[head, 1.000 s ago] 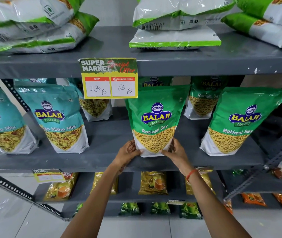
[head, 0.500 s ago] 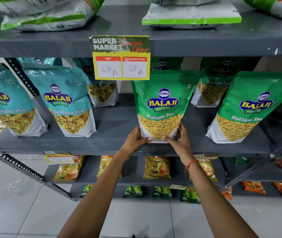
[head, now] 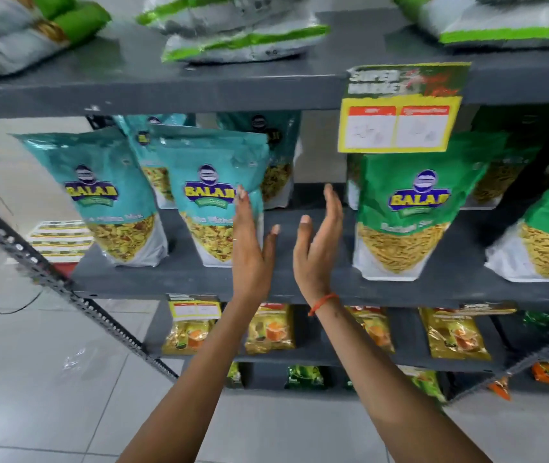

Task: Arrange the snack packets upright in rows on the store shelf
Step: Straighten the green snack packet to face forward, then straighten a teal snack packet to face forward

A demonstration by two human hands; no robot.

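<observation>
On the grey middle shelf point(head: 300, 282) two teal Balaji packets stand upright in front, one at the left point(head: 106, 198) and one nearer the middle point(head: 209, 195), with more teal packets behind them. A green Balaji packet point(head: 406, 212) stands upright to the right, and another green one point(head: 547, 238) leans at the far right. My left hand point(head: 249, 248) is raised flat with fingers straight, overlapping the right edge of the middle teal packet; whether it touches it I cannot tell. My right hand point(head: 320, 242) is open in the gap between the teal and green packets, holding nothing.
Green-and-white packets point(head: 233, 31) lie flat on the top shelf. A yellow price tag point(head: 400, 111) hangs from that shelf's edge. Yellow packets point(head: 269, 329) stand on the lower shelf, green and orange ones below. A perforated metal brace point(head: 66, 295) slants at left over the tiled floor.
Both hands have let go of the green packet and moved left into the gap beside the teal packets. The view has swung left, and the green packet stays standing.
</observation>
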